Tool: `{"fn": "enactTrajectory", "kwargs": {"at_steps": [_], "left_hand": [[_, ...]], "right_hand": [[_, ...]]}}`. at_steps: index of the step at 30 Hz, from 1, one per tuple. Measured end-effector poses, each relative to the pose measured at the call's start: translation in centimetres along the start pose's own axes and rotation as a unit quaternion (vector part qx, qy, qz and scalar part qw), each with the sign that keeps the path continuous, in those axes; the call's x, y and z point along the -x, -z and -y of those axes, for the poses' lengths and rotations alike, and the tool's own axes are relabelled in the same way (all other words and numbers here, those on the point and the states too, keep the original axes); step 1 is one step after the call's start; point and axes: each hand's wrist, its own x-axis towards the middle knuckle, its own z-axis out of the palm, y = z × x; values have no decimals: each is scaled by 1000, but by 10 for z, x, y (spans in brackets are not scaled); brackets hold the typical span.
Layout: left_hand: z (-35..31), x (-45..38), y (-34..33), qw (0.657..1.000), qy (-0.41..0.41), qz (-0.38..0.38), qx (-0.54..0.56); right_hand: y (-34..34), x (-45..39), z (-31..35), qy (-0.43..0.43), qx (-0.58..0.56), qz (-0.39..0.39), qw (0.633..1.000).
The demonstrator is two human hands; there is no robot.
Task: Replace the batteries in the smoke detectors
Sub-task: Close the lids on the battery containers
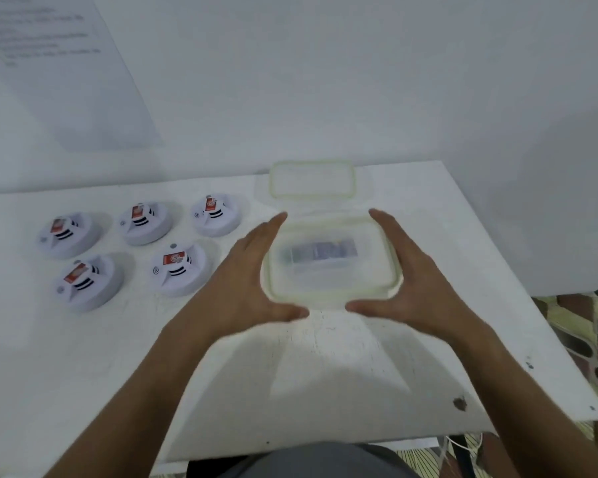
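Several white round smoke detectors (178,269) with red labels lie in two rows on the left of the white table (308,367). A clear plastic container (332,288) with a pale green rim sits right of them, with a pack of batteries (321,251) blurred inside it. My left hand (252,270) and my right hand (411,270) flank the container, fingers straight along its sides and thumbs at its near edge. The picture is too blurred to tell whether the hands touch it.
A second clear piece with a green rim (312,179), a lid or another box, lies just behind the container at the table's back edge. A printed sheet (59,63) hangs on the wall at upper left. The table's right edge (539,305) runs close to my right hand.
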Motion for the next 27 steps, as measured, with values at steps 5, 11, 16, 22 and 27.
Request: {"fn": "enactTrajectory", "kwargs": {"at_steps": [5,11,16,22,27], "left_hand": [[21,-60,5,999,30,12,16],[41,-80,-2,998,48,42,28],[44,-84,-3,998,42,55,-12],[48,-81,-3,995,47,80,-48],[42,-81,2,978,55,147,-134]], "right_hand": [[4,-60,-19,-19,17,23,999],[-5,-81,-46,-43,-5,47,998],[-10,-82,-54,-48,-1,50,998],[-14,-77,-53,-46,26,53,997],[-11,-78,-44,-40,78,99,991]]}}
